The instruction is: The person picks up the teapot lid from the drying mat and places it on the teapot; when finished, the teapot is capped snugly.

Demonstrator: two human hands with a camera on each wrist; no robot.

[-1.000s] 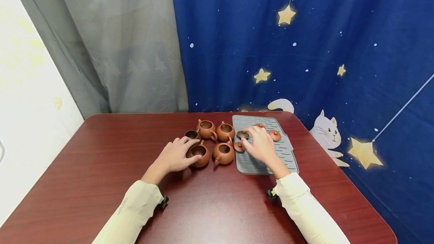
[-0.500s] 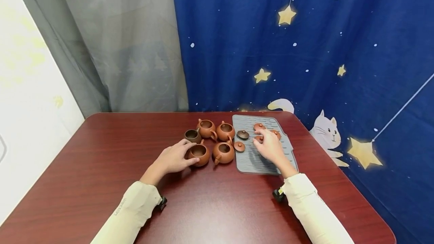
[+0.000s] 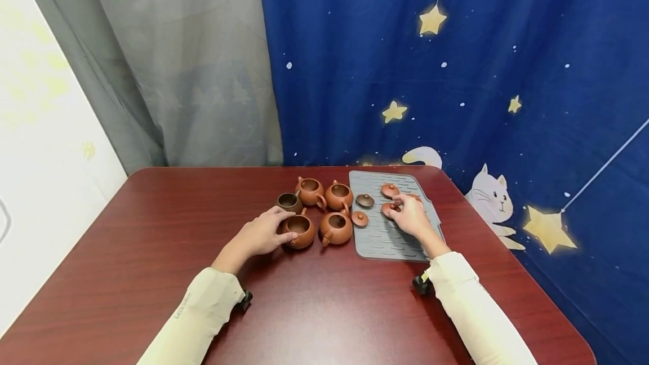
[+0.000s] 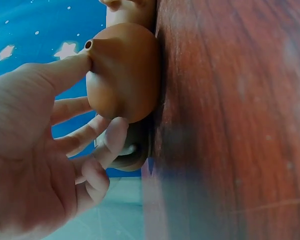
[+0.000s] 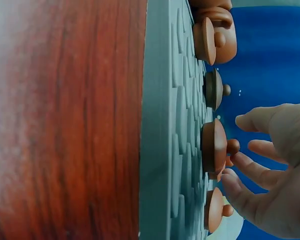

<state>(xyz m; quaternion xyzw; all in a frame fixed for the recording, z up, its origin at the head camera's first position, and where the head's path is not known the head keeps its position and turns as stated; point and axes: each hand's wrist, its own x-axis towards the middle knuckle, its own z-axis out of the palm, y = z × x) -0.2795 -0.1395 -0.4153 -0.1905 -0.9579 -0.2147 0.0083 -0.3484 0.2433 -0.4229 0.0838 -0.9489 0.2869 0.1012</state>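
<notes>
My left hand [image 3: 263,232] holds the near-left clay teapot [image 4: 127,75], thumb by its spout and fingers along the far side; the pot stands upright, lidless, on the table. Over the grey ridged mat [image 3: 377,244] is my right hand [image 3: 412,217], fingers spread round the knob of a reddish teapot lid [image 5: 215,147]. A gap shows between thumb and knob, while a fingertip is right at the lid's rim. Around it lie a dark brown lid [image 3: 364,200], a smaller reddish lid [image 3: 359,219], a reddish lid [image 3: 390,190] farther back, and another partly hidden behind the hand.
Beside the held pot stand a reddish teapot [image 3: 336,228], two more reddish teapots [image 3: 310,191] behind, and a small dark brown pot [image 3: 289,202], all uncovered. The dark red table [image 3: 152,241] ends at curtains at the back.
My right hand has moved rightward across the mat, from over the dark lid to the reddish lid at the middle. The left hand stays at its teapot.
</notes>
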